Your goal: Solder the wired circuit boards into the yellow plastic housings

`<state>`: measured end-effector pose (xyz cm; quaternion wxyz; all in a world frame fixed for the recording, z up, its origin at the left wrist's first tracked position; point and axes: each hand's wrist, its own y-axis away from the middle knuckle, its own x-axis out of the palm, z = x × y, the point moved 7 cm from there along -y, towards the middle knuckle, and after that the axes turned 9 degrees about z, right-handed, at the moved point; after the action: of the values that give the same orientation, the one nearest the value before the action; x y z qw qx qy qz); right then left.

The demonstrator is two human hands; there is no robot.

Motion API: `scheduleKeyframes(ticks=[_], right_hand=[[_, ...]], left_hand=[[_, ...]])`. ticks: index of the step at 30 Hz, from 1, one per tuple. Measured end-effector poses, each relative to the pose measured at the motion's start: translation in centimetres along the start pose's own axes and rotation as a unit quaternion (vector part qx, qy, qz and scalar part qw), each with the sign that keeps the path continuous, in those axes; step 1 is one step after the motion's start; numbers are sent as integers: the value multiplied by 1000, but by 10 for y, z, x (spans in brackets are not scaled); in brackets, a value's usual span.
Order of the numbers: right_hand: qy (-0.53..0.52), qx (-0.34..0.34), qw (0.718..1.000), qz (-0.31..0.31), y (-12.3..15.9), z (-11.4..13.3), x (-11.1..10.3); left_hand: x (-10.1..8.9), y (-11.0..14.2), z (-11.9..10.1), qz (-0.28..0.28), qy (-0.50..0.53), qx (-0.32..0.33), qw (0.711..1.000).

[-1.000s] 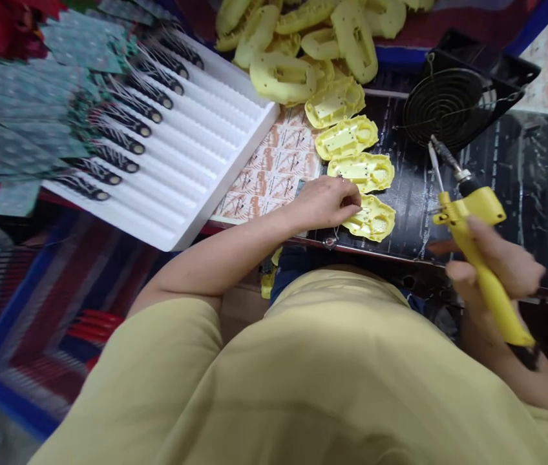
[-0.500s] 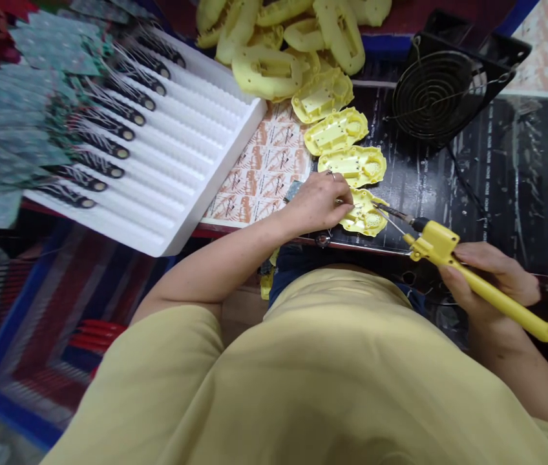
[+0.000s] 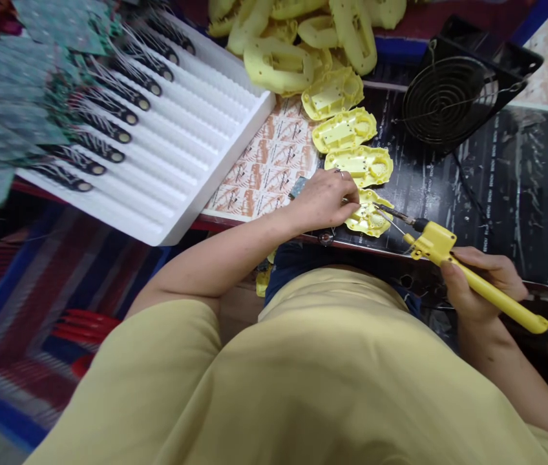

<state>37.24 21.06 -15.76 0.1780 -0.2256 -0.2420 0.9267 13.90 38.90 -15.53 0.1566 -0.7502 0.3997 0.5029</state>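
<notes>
My right hand (image 3: 487,284) is wrapped round the yellow handle of a soldering iron (image 3: 441,242) with a feed tube beside its tip. That tip reaches over the nearest yellow plastic shell (image 3: 371,219) at the table's front edge. My left hand (image 3: 327,200) rests at the shell's left side, fingers pinched together; what they hold is too small to make out. A grey-green board piece (image 3: 297,187) pokes out behind this hand. Just below it, a small round dark part (image 3: 326,237) hangs at the table edge.
More open yellow shells (image 3: 358,166) lie in a row going back to a heap of yellow housings (image 3: 278,64). A white foam tray (image 3: 210,155) at left carries wired black parts and boards. A black fan (image 3: 441,97) stands at back right. Striped crates (image 3: 61,310) are lower left.
The view has shifted slightly, so the table things sit a little further right. Both hands keep their places at the nearest shell, the iron's tip still over it.
</notes>
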Motion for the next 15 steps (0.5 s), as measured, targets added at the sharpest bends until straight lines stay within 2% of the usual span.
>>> scheduleKeyframes(ticks=[3, 5, 6, 11, 15], right_hand=[[-12, 77, 996, -51, 4, -11, -6], [-3, 101, 994, -35, 5, -14, -7], [11, 92, 996, -13, 4, -13, -7], [57, -109, 989, 82, -7, 19, 1], [70, -183, 970, 142, -22, 38, 12]], left_hand=[[0, -1, -1, 1, 5, -3, 1000], [-1, -1, -1, -2, 9, -4, 1000], [-1, -1, 0, -3, 11, -3, 1000], [-1, -1, 0, -17, 19, 21, 999], [-2, -2, 1, -22, 21, 25, 999]])
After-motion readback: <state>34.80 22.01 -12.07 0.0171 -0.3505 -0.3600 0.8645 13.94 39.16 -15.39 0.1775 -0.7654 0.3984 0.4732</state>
